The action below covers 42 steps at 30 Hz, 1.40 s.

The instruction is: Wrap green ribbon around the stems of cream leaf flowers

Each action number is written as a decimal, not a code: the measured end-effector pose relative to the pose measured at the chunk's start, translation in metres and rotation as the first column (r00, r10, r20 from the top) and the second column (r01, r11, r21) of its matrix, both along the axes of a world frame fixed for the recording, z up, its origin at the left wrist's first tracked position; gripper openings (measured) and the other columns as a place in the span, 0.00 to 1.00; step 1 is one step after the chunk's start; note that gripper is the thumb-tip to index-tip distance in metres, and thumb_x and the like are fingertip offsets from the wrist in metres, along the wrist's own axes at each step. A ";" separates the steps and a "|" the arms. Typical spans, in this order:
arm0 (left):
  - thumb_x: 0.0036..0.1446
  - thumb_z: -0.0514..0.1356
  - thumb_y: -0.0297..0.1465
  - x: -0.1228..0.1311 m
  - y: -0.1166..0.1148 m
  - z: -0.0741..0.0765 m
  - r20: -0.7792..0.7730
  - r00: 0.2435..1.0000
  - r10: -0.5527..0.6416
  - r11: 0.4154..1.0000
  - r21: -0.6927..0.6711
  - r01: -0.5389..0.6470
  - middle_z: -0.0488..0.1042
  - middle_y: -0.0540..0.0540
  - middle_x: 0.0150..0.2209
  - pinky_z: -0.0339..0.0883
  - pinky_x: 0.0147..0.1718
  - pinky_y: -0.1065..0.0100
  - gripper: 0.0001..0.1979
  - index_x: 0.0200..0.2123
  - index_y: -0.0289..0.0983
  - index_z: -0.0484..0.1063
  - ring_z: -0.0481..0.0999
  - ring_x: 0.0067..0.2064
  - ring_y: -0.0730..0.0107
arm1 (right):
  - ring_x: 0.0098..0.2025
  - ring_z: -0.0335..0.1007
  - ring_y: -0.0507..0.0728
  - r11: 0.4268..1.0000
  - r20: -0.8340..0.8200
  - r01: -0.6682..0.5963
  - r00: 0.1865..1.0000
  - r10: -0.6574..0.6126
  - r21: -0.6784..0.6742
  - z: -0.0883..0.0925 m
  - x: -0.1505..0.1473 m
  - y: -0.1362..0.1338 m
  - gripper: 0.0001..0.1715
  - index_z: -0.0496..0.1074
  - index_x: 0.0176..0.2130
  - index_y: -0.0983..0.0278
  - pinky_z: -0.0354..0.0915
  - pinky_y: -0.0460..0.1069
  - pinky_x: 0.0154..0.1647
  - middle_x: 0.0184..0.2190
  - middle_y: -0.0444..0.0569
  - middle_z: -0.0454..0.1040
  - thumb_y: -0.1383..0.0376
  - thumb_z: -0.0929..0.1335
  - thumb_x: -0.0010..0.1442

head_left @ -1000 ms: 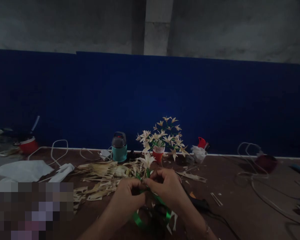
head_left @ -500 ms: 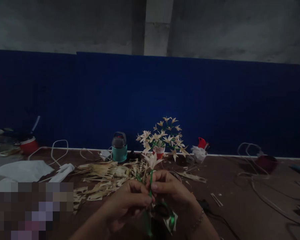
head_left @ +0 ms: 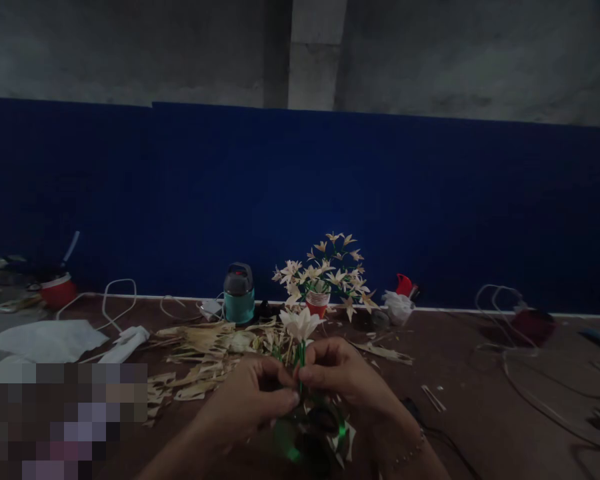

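Observation:
A pale, cream-petalled artificial flower [head_left: 301, 325] stands upright between my hands on a thin green stem [head_left: 301, 375]. My right hand [head_left: 341, 373] pinches the stem below the petals between thumb and fingertips. My left hand [head_left: 264, 390] closes thumb and fingers at the same stem, slightly lower. Its fingertips partly hide the stem. Beneath the hands lies a dark ring-shaped roll [head_left: 325, 421] with shiny green on it, blurred in part. More small pale flowers [head_left: 275, 341] lie just behind my left hand.
A red-and-white cup [head_left: 317, 305] holding several cream flowers stands behind my hands. Dry husk-like pieces [head_left: 205, 343] spread to the left. A teal lidded container [head_left: 239, 303] is near the blue panel [head_left: 205, 200]. White cloth [head_left: 45, 340] lies left; cables [head_left: 525, 387] run right.
The flower has turned on its stem and shows its petals more broadly. My fingers have shifted slightly along the stem. The green strand below the hands has moved left and is blurred.

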State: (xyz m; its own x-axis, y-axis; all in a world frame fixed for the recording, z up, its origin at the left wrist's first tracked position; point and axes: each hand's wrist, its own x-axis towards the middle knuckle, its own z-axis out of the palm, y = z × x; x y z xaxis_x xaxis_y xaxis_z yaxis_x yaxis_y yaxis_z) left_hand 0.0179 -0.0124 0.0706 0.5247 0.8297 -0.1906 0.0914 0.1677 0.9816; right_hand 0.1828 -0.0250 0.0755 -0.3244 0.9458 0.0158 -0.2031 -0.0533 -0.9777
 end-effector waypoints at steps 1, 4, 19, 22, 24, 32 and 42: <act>0.39 0.61 0.29 0.001 0.000 0.001 -0.031 0.999 0.016 0.998 0.069 -0.014 0.61 0.57 0.13 0.49 0.15 0.77 0.04 0.19 0.35 0.68 0.56 0.15 0.83 | 0.13 0.52 0.44 0.999 0.052 0.029 0.998 -0.029 0.014 0.001 0.000 0.000 0.13 0.68 0.19 0.67 0.46 0.42 0.14 0.12 0.39 0.63 0.62 0.73 0.43; 0.42 0.58 0.27 0.004 0.002 0.002 -0.102 0.990 0.101 0.955 0.290 -0.067 0.65 0.53 0.17 0.53 0.19 0.75 0.05 0.18 0.33 0.69 0.60 0.20 0.79 | 0.14 0.53 0.45 0.987 0.206 0.141 0.966 -0.154 0.079 0.004 -0.002 0.001 0.13 0.67 0.18 0.66 0.49 0.42 0.14 0.12 0.40 0.62 0.62 0.72 0.44; 0.40 0.54 0.27 0.009 0.000 -0.003 -0.121 0.975 0.186 0.920 0.370 -0.130 0.60 0.54 0.15 0.51 0.20 0.74 0.06 0.15 0.35 0.64 0.58 0.20 0.76 | 0.18 0.56 0.49 0.933 0.401 0.333 0.843 -0.359 0.136 0.005 -0.008 0.002 0.08 0.68 0.18 0.66 0.53 0.45 0.17 0.14 0.43 0.64 0.65 0.71 0.39; 0.40 0.55 0.28 0.010 -0.001 -0.004 -0.097 0.982 0.160 0.945 0.303 -0.124 0.61 0.53 0.16 0.52 0.20 0.74 0.05 0.16 0.34 0.65 0.59 0.20 0.76 | 0.19 0.57 0.49 0.922 0.431 0.341 0.815 -0.387 0.184 0.006 -0.009 0.000 0.07 0.69 0.18 0.66 0.54 0.45 0.19 0.15 0.44 0.65 0.65 0.70 0.40; 0.40 0.57 0.30 0.011 -0.002 -0.004 -0.092 0.984 0.151 0.951 0.285 -0.119 0.61 0.54 0.16 0.51 0.19 0.74 0.06 0.16 0.34 0.64 0.58 0.20 0.76 | 0.19 0.57 0.49 0.919 0.437 0.337 0.808 -0.394 0.205 0.006 -0.010 -0.001 0.07 0.69 0.17 0.66 0.53 0.45 0.19 0.15 0.43 0.64 0.66 0.70 0.40; 0.38 0.59 0.28 0.010 -0.002 -0.004 0.007 0.981 0.192 0.964 0.184 -0.190 0.62 0.54 0.16 0.51 0.20 0.74 0.06 0.15 0.34 0.63 0.59 0.20 0.78 | 0.17 0.53 0.47 0.959 0.304 0.258 0.910 -0.281 0.115 0.006 -0.009 0.000 0.10 0.67 0.18 0.66 0.48 0.43 0.16 0.14 0.40 0.61 0.65 0.71 0.41; 0.36 0.66 0.32 0.004 -0.006 0.003 0.304 0.953 -0.005 0.978 -0.199 0.068 0.56 0.59 0.10 0.33 0.13 0.76 0.14 0.17 0.35 0.62 0.46 0.12 0.88 | 0.13 0.53 0.43 0.975 -0.204 -0.219 0.957 0.207 -0.034 -0.010 0.000 0.005 0.12 0.69 0.20 0.70 0.45 0.41 0.13 0.16 0.42 0.65 0.63 0.71 0.45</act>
